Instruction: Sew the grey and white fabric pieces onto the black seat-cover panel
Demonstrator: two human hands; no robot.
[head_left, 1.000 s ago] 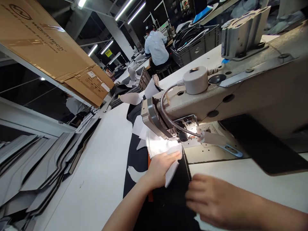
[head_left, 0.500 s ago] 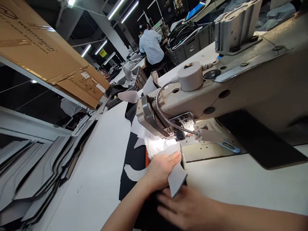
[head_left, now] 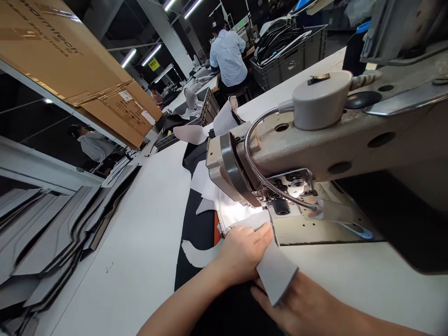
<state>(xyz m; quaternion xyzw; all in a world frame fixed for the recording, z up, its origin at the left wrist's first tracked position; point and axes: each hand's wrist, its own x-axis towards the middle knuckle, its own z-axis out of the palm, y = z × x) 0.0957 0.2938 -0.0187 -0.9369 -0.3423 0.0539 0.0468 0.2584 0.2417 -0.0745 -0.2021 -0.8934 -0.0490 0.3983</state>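
My left hand (head_left: 245, 252) is closed on a strip of light grey fabric (head_left: 276, 270), just in front of the lit needle area of a beige sewing machine (head_left: 287, 149). Below the strip's loose end, my right hand (head_left: 290, 303) is partly covered by it; some fingers reach beneath my left hand, and what they hold, if anything, is hidden. A white fabric piece (head_left: 233, 210) lies under the machine head, joined by its edge to the grey strip. Black fabric (head_left: 196, 224) spreads below and to the left.
Stacked grey panels (head_left: 59, 228) lie on the left of the white table (head_left: 147, 205). A cardboard box (head_left: 77, 70) stands at upper left. Behind are grey crates (head_left: 290, 60) and a seated person in a light shirt (head_left: 229, 56). Another person (head_left: 94, 142) is at far left.
The view has moved closer to the machine, which looks larger. My right hand has moved right and under the strip's end, and its fingers are now more hidden. My left hand keeps its grip.
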